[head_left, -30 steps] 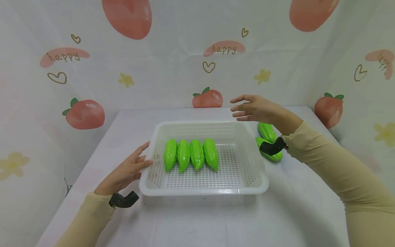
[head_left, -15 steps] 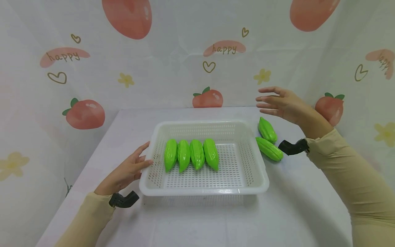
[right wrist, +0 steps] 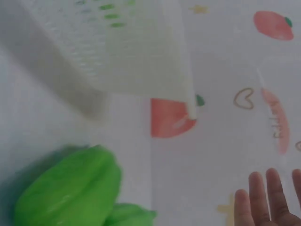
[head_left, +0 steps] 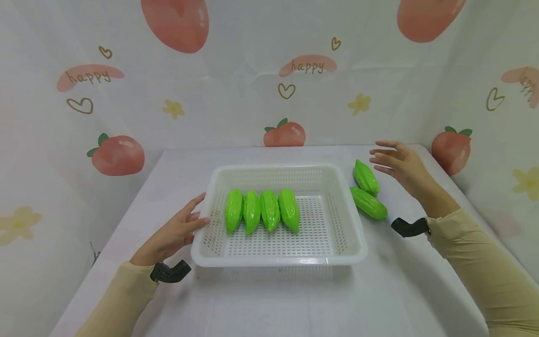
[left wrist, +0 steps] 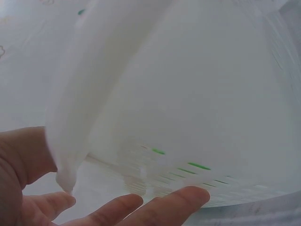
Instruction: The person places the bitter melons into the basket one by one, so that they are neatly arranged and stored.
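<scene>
A white plastic basket [head_left: 278, 261] with slotted walls stands mid-table in the head view. Several glossy green ridged fruits with pointed ends [head_left: 269, 210] lie side by side in its left half. My left hand [head_left: 174, 231] holds the basket's left side, thumb over the rim [left wrist: 70, 117] and the other fingers [left wrist: 155, 209] at the outer wall. To the right of the basket, two more green fruits [head_left: 367, 177] [head_left: 369, 204] lie on the table, touching or nearly so. My right hand [head_left: 402, 166] is raised just right of them, fingers spread and holding nothing.
The white-covered table [head_left: 269, 304] extends around the basket. A cloth backdrop [head_left: 236, 93] printed with peaches, hearts and flowers encloses its back and sides. Each sleeve has a black wrist camera [head_left: 170, 271] at its cuff.
My right hand has moved right from over the basket's back right corner, then down a little beside the two loose fruits, uncovering them. The left hand and basket have stayed in place.
</scene>
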